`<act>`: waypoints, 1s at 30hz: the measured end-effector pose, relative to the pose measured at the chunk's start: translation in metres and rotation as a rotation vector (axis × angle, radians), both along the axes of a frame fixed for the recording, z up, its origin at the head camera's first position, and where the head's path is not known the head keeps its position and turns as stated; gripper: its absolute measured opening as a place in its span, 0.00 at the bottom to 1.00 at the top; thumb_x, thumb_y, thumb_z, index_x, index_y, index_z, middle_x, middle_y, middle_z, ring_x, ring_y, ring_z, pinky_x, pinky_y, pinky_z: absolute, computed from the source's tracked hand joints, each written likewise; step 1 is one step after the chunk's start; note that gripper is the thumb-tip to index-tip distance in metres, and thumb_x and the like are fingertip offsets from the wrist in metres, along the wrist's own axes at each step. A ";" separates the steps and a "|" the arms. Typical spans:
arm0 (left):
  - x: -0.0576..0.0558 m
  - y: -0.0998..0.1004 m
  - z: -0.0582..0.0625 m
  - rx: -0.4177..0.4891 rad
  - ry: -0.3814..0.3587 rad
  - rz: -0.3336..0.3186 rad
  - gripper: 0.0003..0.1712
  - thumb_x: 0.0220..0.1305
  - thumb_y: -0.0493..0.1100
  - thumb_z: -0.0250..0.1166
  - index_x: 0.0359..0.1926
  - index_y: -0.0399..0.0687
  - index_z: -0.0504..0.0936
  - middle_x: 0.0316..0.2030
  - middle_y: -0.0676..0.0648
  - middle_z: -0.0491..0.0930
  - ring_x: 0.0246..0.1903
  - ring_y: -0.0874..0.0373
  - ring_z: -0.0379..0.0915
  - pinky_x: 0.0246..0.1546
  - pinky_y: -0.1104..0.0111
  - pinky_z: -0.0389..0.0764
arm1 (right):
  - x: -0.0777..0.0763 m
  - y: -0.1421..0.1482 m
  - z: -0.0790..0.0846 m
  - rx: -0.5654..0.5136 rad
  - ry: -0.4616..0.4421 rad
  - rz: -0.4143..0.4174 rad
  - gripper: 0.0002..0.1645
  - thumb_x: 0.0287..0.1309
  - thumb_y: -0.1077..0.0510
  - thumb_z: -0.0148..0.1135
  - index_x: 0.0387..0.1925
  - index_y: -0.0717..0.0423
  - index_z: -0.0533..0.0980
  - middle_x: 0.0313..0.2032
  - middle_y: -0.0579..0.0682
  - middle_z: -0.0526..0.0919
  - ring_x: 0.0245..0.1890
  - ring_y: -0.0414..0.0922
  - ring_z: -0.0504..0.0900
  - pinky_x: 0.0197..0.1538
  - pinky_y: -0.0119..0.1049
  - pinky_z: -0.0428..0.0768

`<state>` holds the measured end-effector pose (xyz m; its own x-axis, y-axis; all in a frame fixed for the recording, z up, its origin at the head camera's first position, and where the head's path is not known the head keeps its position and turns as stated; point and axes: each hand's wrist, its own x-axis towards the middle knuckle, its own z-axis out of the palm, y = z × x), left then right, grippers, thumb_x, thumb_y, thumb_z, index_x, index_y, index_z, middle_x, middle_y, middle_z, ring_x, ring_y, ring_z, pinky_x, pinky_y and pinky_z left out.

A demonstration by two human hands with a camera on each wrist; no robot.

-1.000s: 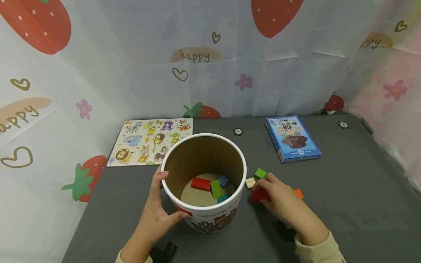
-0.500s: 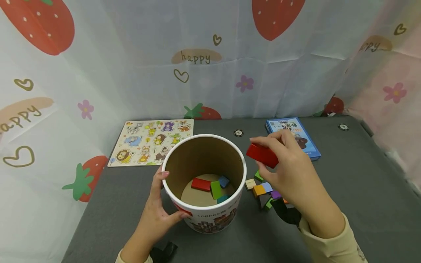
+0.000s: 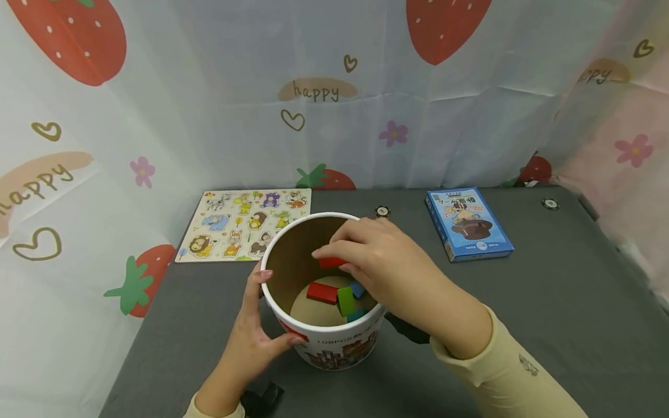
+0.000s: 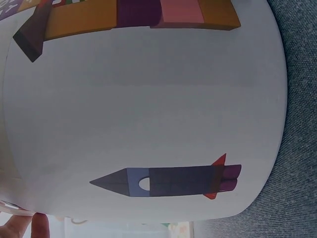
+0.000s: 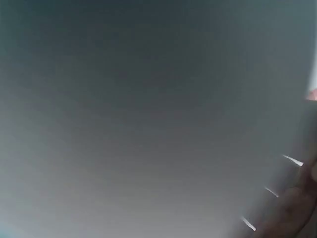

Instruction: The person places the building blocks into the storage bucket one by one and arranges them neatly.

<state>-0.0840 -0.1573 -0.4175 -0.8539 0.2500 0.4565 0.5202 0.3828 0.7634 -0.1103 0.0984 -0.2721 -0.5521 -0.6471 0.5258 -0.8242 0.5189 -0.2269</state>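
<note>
A white cardboard bucket (image 3: 337, 353) with printed pictures stands upright on the table in the head view. My left hand (image 3: 253, 334) grips its left side, fingertips over the rim and thumb on the outer wall. My right hand (image 3: 389, 270) is above the bucket's mouth, pinching a red block (image 3: 331, 263) just inside the rim. On the bucket's floor lie another red block (image 3: 322, 292), a green block (image 3: 345, 301), a blue block (image 3: 358, 289) and a teal block (image 3: 356, 314). The left wrist view is filled by the bucket wall (image 4: 148, 109); the right wrist view is mostly blurred grey.
An animal puzzle board (image 3: 243, 225) lies behind the bucket to the left. At the back right is a blue box (image 3: 470, 225). Two round chips, one (image 3: 382, 211) behind the bucket and another (image 3: 550, 204) at far right, rest on the grey table (image 3: 564, 302).
My right hand has lifted the red block from the table and carried it left over the bucket. Its arm now hides the loose blocks on the table. My left hand keeps its hold.
</note>
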 end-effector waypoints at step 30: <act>0.001 0.001 -0.003 0.025 0.001 0.011 0.60 0.43 0.66 0.73 0.69 0.45 0.52 0.74 0.46 0.42 0.64 0.40 0.52 0.52 0.36 0.58 | 0.015 0.125 -0.099 0.141 -0.450 -0.642 0.20 0.46 0.58 0.75 0.44 0.49 0.80 0.37 0.47 0.77 0.36 0.47 0.78 0.32 0.45 0.76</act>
<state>-0.0831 -0.1563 -0.4204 -0.8560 0.2288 0.4636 0.5169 0.3692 0.7723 -0.0956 0.2233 -0.3714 -0.9795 -0.1743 0.1008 -0.1994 0.9100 -0.3636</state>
